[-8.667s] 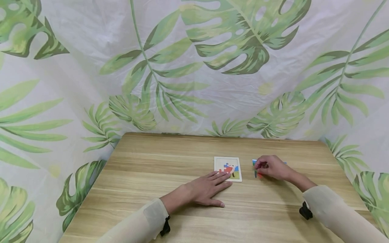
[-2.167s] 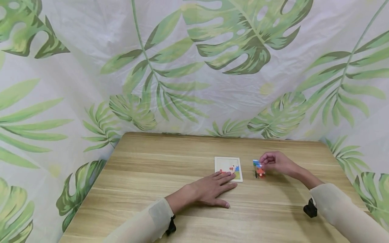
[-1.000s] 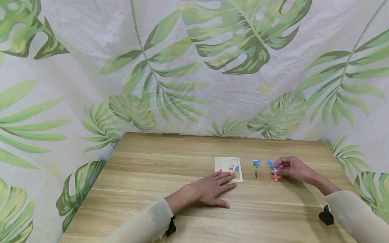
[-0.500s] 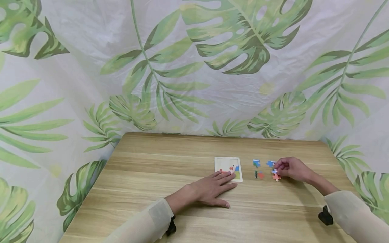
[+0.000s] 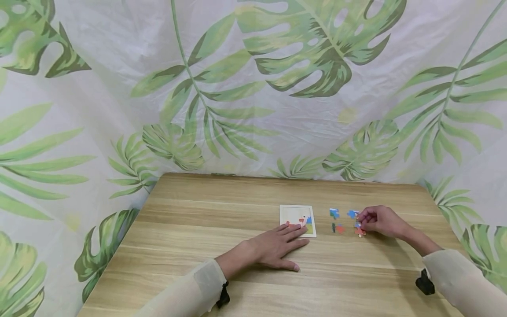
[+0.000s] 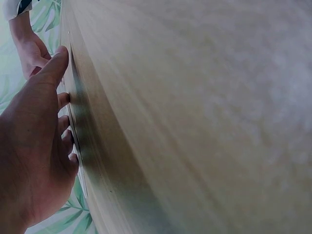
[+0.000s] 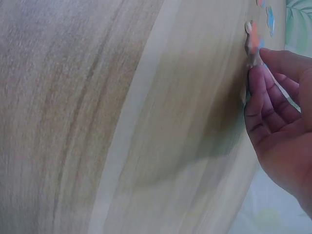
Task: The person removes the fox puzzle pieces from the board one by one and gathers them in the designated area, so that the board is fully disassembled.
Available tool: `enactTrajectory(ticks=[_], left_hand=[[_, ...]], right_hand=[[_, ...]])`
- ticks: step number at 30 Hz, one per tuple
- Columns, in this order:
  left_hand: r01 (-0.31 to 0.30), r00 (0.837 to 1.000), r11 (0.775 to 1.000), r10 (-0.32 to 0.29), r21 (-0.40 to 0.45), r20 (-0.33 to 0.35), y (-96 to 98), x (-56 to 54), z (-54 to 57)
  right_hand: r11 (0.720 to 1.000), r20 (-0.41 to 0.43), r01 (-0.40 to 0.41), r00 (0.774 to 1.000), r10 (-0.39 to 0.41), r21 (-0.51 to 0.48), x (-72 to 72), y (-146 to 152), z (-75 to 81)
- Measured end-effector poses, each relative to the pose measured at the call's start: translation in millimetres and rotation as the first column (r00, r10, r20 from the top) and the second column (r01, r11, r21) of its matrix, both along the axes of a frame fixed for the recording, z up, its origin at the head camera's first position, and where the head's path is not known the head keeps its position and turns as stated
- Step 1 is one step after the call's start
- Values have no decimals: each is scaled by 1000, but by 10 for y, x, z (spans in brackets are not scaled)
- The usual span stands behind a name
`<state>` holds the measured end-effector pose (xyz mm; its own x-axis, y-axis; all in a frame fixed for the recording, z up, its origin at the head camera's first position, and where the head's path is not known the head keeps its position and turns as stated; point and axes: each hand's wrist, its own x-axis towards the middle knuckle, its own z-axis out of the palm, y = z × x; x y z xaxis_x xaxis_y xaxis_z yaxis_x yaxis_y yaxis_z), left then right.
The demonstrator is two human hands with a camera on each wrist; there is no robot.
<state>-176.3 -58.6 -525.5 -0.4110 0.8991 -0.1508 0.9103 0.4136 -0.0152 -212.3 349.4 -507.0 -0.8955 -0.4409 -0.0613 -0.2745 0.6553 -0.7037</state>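
Note:
A white-rimmed picture puzzle board (image 5: 283, 215) lies flat on the table, part of its picture filled in and its upper part bare. My left hand (image 5: 273, 247) rests palm down with spread fingers over its lower edge. To the right, my right hand (image 5: 382, 220) pinches a red-and-blue jigsaw piece (image 5: 359, 230) at the table surface between thumb and fingertips, partly covering it. In the right wrist view, that jigsaw piece (image 7: 253, 38) sticks out past the fingertips. My left hand (image 6: 41, 141) lies along the board's edge in the left wrist view.
Between board and right hand lie a blue-green jigsaw piece (image 5: 334, 213), a red-and-dark-green one (image 5: 338, 228) and a blue one (image 5: 352, 214). They sit apart on the wooden table (image 5: 222, 198). A leaf-print cloth (image 5: 237, 110) hangs behind the table.
A red-and-blue piece has left the board and been carried right to beside the loose pieces. Over the last second, it has turned slightly under my right fingertips. The left hand stays put.

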Motion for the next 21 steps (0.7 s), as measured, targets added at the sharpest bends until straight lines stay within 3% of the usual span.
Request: enactTrajectory(ticks=[9, 21], left_hand=[[3, 1000, 1000, -3, 4, -3, 0, 2, -6], [-2, 1000, 1000, 2, 2, 2, 1, -2, -5]], right_hand=[[999, -103, -1, 995, 7, 54, -37, -41, 85], [998, -106, -25, 994, 30, 50, -139, -323, 218]])
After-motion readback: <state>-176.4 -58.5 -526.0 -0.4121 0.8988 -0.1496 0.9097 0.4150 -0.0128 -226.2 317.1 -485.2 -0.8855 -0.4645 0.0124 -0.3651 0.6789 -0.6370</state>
